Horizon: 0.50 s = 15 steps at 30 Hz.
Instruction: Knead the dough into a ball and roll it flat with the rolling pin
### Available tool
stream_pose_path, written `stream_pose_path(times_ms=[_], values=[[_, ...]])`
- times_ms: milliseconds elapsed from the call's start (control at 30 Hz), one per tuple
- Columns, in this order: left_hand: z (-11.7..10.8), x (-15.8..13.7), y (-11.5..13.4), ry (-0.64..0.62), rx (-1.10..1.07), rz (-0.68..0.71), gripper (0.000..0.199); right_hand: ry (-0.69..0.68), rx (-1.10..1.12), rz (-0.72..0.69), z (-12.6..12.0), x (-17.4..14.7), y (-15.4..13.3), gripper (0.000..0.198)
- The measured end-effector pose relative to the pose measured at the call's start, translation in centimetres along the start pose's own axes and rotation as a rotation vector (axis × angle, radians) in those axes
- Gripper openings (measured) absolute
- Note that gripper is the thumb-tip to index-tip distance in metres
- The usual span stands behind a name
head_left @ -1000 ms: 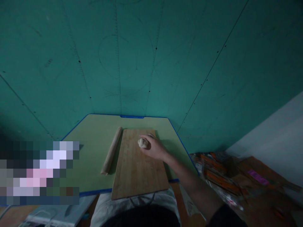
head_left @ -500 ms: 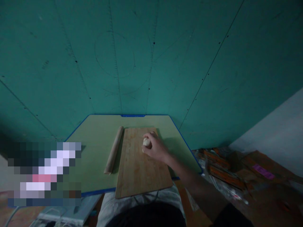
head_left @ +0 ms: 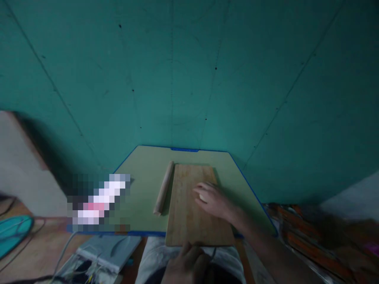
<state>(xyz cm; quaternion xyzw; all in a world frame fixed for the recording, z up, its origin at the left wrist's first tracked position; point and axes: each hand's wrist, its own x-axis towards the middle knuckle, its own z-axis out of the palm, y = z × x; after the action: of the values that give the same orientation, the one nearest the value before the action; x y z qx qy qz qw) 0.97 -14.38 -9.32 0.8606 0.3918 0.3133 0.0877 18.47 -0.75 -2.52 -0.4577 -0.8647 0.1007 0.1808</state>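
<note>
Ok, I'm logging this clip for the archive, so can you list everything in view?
dough lump: 1, pale, on the board under the right hand
cutting board: 1, light wood, on the table, near edge overhanging
rolling pin: 1, pale wood, on the table left of the board
table: 1, green top, blue edge, against the wall
wall: teal panels, behind the table
right hand: 1, cupped over the dough
left hand: 1, at the board's near edge, grip unclear
</note>
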Motion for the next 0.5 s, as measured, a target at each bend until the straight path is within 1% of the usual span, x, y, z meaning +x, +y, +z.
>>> stream_pose_path(times_ms=[67,133,200,267,333,400,500], values=[[1.2,0.0,-0.4,0.106,0.011,0.055,0.017,0.037,0.054,0.001,0.3,-0.4,0.6,0.019],[2.0,0.2,-0.7,0.17,0.057,0.089,0.017,0.171,0.16,0.015,0.8,-0.2,1.0,0.021],[2.5,0.4,-0.8,0.156,0.111,0.096,0.021,0.328,0.23,0.036,1.2,0.5,0.9,0.022],[2.8,0.6,-0.6,0.091,0.149,0.085,0.024,0.417,0.237,0.044,1.4,1.1,0.4,0.022],[3.2,0.6,-0.4,0.026,0.186,0.069,0.025,0.4,0.192,0.038,1.3,1.4,-0.1,0.023],[3.8,0.5,-0.2,-0.021,0.227,0.058,0.022,0.33,0.106,0.036,0.9,1.1,-0.5,0.027],[4.8,0.3,-0.2,-0.051,0.287,0.047,0.015,0.215,-0.039,0.076,0.2,-0.1,-0.4,0.035]])
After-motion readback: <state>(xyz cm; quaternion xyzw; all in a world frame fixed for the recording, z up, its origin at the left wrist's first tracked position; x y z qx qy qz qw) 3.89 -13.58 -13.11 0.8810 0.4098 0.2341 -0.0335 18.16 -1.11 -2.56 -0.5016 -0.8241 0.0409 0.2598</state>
